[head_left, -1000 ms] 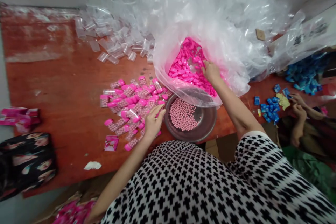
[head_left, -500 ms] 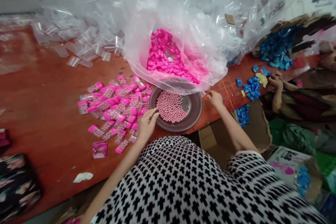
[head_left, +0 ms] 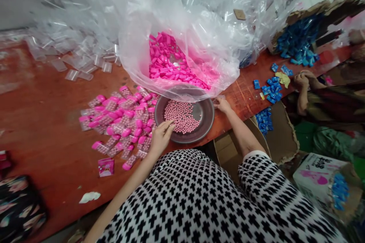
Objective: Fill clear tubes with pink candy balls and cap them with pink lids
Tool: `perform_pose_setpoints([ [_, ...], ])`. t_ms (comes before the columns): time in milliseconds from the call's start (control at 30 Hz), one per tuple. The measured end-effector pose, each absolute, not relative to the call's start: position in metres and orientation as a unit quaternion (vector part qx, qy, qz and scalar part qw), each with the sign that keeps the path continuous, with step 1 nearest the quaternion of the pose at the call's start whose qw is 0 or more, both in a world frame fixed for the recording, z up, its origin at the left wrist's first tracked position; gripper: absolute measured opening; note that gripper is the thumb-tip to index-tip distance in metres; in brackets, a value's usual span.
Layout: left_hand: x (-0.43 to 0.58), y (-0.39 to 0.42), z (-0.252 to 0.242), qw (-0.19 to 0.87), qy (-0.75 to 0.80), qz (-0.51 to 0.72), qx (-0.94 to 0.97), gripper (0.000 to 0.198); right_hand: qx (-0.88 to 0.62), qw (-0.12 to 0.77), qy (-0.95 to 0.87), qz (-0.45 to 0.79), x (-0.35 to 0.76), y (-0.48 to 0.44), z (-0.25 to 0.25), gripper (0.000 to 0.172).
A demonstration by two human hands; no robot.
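A grey bowl (head_left: 207, 125) of small pink beads (head_left: 181, 115) stands at the table's front edge. My left hand (head_left: 163, 135) is at its left rim, thumb and fingers pinched together over the beads; whatever they hold is too small to make out. Beyond the right rim, my right hand (head_left: 222, 105) has its fingers closed on a clear plastic case (head_left: 219, 98), partly hidden. Left of the bowl lies a heap of bead-filled clear cases with pink caps (head_left: 125, 121). Behind the bowl, a large clear bag (head_left: 134, 60) gapes open around loose pink caps (head_left: 165, 60).
Clear cases (head_left: 82, 66) lie at the back left. A pink packet (head_left: 106, 167), a white scrap (head_left: 89, 196) and a floral item (head_left: 19, 209) are at the left. Blue packets (head_left: 273, 89) lie near another person's hands (head_left: 303, 79). Open cardboard boxes (head_left: 285, 133) stand below the right edge.
My right hand has come left to the bowl's right rim with the clear case. My left hand stays pinched at the left rim. The whole view has shifted slightly.
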State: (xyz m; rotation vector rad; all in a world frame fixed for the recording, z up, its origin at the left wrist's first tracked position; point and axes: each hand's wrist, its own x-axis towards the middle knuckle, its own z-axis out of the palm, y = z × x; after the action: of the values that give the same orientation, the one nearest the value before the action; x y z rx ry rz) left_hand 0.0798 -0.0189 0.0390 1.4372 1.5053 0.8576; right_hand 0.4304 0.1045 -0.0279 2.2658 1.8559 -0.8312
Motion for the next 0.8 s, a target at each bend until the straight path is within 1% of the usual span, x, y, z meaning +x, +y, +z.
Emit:
perform_pose_setpoints([
  [100,0.086,-0.016,0.041,0.445,0.586,0.348,0.581,0.031,0.763,-0.02,0.577,-0.291,0.441,0.095,-0.024,0.028],
  [200,0.101,-0.009,0.044,0.469,0.575,0.352,0.571,0.03,0.774,-0.096,0.549,-0.3,0.445,0.079,-0.007,0.032],
  [233,0.109,-0.006,0.045,0.482,0.568,0.354,0.566,0.03,0.77,-0.141,0.534,-0.32,0.442,0.072,0.002,0.034],
  [333,0.142,0.004,0.053,0.535,0.524,0.369,0.55,0.036,0.691,-0.331,0.444,-0.464,0.418,0.048,0.033,0.04],
  [367,0.153,0.006,0.056,0.553,0.508,0.378,0.542,0.04,0.647,-0.379,0.408,-0.52,0.405,0.04,0.042,0.044],
  [400,0.162,0.008,0.059,0.569,0.497,0.387,0.529,0.042,0.612,-0.401,0.383,-0.563,0.391,0.033,0.05,0.046],
  [500,0.175,0.009,0.065,0.602,0.494,0.425,0.462,0.037,0.562,-0.394,0.382,-0.619,0.351,0.017,0.066,0.042],
  [567,0.171,0.008,0.066,0.621,0.502,0.447,0.404,0.034,0.557,-0.369,0.45,-0.593,0.334,0.013,0.071,0.039],
  [667,0.156,0.007,0.063,0.655,0.512,0.451,0.325,0.036,0.537,-0.292,0.653,-0.446,0.326,0.016,0.077,0.042],
  [733,0.147,0.008,0.058,0.676,0.511,0.442,0.294,0.038,0.477,-0.21,0.781,-0.344,0.325,0.024,0.081,0.04],
  [800,0.141,0.009,0.051,0.691,0.507,0.432,0.282,0.039,0.412,-0.123,0.858,-0.281,0.323,0.035,0.081,0.036],
])
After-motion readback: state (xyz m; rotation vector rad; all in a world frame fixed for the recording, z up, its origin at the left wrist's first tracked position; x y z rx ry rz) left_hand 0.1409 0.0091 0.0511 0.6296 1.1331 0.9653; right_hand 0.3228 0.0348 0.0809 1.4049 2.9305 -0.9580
